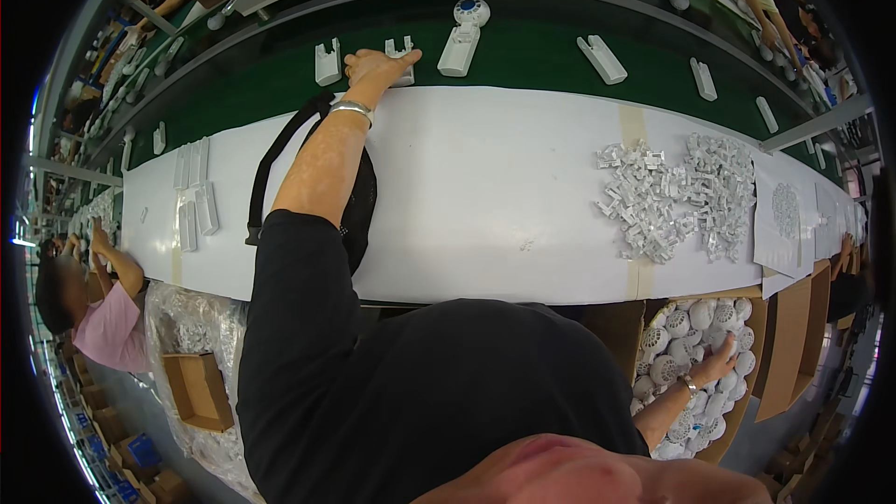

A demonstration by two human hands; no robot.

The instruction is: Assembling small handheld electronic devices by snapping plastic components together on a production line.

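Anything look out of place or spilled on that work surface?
Mostly the black strapped item on the white surface, partly hidden by the left forearm: it looks odd beside white parts. The small pieces at right are loosely heaped; whether spilled, I can't tell.

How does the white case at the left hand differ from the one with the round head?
The notched case at the left hand shows no round head; the headed case carries one with blue on it. The left hand partly covers the notched case; the headed case lies untouched. Both bodies are white and lie on the green surface.
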